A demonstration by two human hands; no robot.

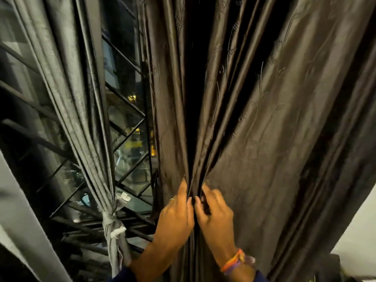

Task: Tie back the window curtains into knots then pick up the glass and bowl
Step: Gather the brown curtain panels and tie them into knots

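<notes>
A dark brown curtain (264, 119) hangs across the middle and right of the view. My left hand (175, 216) and my right hand (215, 214) grip its gathered folds side by side, bunching the cloth into a narrow bundle at waist height. To the left, a grey curtain (81, 119) is drawn aside and tied in a knot (110, 218) low down. No glass or bowl is in view.
Behind the curtains is a window with a black metal grille (126, 139), lit buildings showing through it. A pale wall edge (24, 220) runs down the far left, and a white wall (358, 231) shows at the lower right.
</notes>
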